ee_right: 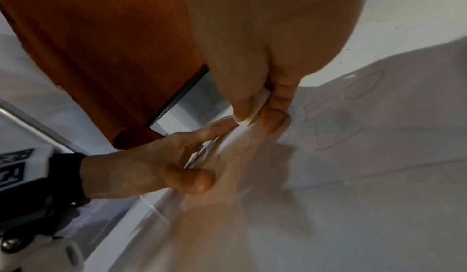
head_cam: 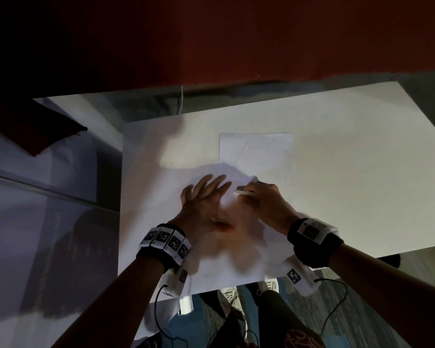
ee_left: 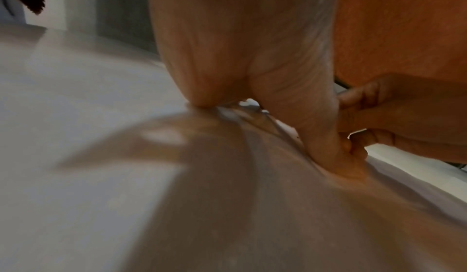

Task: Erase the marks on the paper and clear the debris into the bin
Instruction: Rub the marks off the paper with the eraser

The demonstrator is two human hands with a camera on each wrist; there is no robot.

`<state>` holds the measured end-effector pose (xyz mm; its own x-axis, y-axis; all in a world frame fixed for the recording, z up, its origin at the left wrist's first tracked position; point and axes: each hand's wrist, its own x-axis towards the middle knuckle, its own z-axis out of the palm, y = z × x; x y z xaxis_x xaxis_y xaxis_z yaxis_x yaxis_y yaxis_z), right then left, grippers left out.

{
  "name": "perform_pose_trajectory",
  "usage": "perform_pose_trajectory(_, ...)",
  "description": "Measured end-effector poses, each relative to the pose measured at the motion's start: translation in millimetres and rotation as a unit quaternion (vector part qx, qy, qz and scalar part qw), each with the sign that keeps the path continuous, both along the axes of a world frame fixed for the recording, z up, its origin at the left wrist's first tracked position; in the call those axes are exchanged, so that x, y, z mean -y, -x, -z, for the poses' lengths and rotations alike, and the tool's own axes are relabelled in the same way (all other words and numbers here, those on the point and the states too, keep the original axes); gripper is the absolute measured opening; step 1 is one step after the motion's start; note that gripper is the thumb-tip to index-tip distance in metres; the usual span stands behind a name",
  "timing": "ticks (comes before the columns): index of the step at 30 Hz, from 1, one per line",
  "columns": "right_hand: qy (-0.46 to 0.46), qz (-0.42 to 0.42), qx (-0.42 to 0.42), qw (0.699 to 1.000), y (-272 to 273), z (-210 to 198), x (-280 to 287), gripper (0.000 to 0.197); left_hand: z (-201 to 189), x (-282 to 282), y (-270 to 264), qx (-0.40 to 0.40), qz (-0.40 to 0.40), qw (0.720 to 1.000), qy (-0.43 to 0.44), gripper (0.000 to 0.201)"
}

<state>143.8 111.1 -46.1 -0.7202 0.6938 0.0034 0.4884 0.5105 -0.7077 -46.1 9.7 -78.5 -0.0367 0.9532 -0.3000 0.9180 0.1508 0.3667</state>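
Note:
A white sheet of paper (head_cam: 255, 151) lies on the white table (head_cam: 349, 172), its near part under both hands. My left hand (head_cam: 206, 197) lies flat with spread fingers and presses the paper's left edge down. My right hand (head_cam: 259, 197) pinches a white eraser (head_cam: 242, 193) between thumb and fingers, its tip on the paper. In the right wrist view the eraser (ee_right: 252, 110) touches the sheet beside faint pencil marks (ee_right: 348, 108), close to the left hand (ee_right: 177, 156). Small dark crumbs (ee_right: 222, 152) dot the paper. No bin is in view.
A dark red cloth (head_cam: 35, 126) lies on a bluish surface left of the table. A red wall (head_cam: 236, 33) stands behind. My legs and shoes (head_cam: 239, 295) show under the table's near edge, with wrist cables hanging.

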Motion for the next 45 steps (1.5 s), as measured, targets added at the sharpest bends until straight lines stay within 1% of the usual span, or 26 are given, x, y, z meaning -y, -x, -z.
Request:
perform_pose_trajectory(3,0.034,-0.012,-0.006,0.999,-1,0,-4,0.023,-3,0,4,0.003,0.007,1.000,-0.001,0.116)
perform_pose_trajectory(8,0.062,-0.001,0.003,0.998,4,1,-10,0.030,-3,1,6,-0.010,0.012,1.000,-0.001,0.122)
perform_pose_trajectory(10,0.045,0.015,0.003,0.999,8,4,-9,0.030,-2,1,7,-0.013,0.015,1.000,-0.001,0.124)
perform_pose_trajectory(13,0.006,0.031,0.038,0.999,10,15,0,0.026,1,1,8,-0.013,0.019,1.000,-0.009,0.125)
perform_pose_trajectory(14,0.006,0.012,0.040,0.999,9,18,8,0.025,2,1,8,-0.013,0.019,1.000,-0.012,0.125)
perform_pose_trajectory(17,0.007,-0.082,0.028,0.996,6,18,24,0.021,4,2,10,-0.018,0.026,0.999,-0.019,0.125)
perform_pose_trajectory(18,-0.003,-0.083,0.039,0.996,8,16,17,0.022,5,2,10,-0.017,0.028,0.999,-0.023,0.126)
perform_pose_trajectory(19,-0.014,-0.061,0.049,0.997,11,15,6,0.021,5,2,11,-0.013,0.029,0.999,-0.023,0.127)
perform_pose_trajectory(21,-0.025,-0.009,0.026,0.999,15,12,-11,0.015,5,2,11,-0.002,0.028,1.000,-0.015,0.128)
perform_pose_trajectory(22,-0.024,-0.004,0.017,1.000,16,11,-10,0.013,5,2,12,-0.002,0.029,0.999,-0.018,0.128)
perform_pose_trajectory(23,-0.021,-0.020,0.019,0.999,16,10,-1,0.013,6,3,12,-0.006,0.032,0.999,-0.027,0.127)
perform_pose_trajectory(26,0.005,-0.123,0.030,0.992,14,10,24,0.013,9,4,14,-0.008,0.037,0.998,-0.045,0.125)
perform_pose_trajectory(27,-0.002,-0.120,0.046,0.992,16,9,19,0.014,10,4,14,-0.006,0.037,0.998,-0.043,0.126)
perform_pose_trajectory(28,-0.015,-0.095,0.048,0.994,19,10,8,0.015,10,4,15,-0.005,0.036,0.999,-0.040,0.127)
perform_pose_trajectory(30,-0.048,-0.038,0.008,0.998,24,6,-7,0.012,10,3,15,0.003,0.035,0.999,-0.036,0.128)
perform_pose_trajectory(31,-0.051,-0.025,-0.001,0.998,25,5,-5,0.011,10,3,14,0.004,0.035,0.999,-0.038,0.128)
perform_pose_trajectory(32,-0.045,-0.029,-0.002,0.999,24,5,4,0.014,11,4,14,0.000,0.035,0.999,-0.040,0.128)
perform_pose_trajectory(34,-0.010,-0.079,0.007,0.997,17,5,27,0.021,11,4,14,-0.005,0.034,0.998,-0.044,0.127)
perform_pose_trajectory(35,-0.001,-0.102,0.015,0.995,14,4,31,0.020,10,4,14,-0.004,0.032,0.999,-0.043,0.126)
perform_pose_trajectory(36,-0.014,-0.112,0.030,0.993,14,5,27,0.018,9,3,14,-0.002,0.030,0.999,-0.039,0.126)
perform_pose_trajectory(37,-0.034,-0.100,0.037,0.994,17,6,17,0.014,8,3,14,0.000,0.030,0.999,-0.034,0.126)
perform_pose_trajectory(39,-0.057,-0.044,0.011,0.997,25,4,-3,0.011,7,2,14,0.011,0.033,0.999,-0.028,0.126)
perform_pose_trajectory(41,-0.053,-0.020,-0.011,0.998,25,7,0,0.010,7,3,13,0.006,0.033,0.999,-0.029,0.125)
perform_pose_trajectory(42,-0.044,-0.027,-0.012,0.999,21,9,12,0.011,7,4,13,-0.003,0.032,0.999,-0.033,0.125)
perform_pose_trajectory(44,-0.008,-0.071,-0.007,0.997,11,9,36,0.015,7,4,12,-0.012,0.028,0.999,-0.044,0.126)
perform_pose_trajectory(45,0.002,-0.092,0.008,0.996,8,9,38,0.016,8,4,13,-0.011,0.028,0.999,-0.041,0.127)
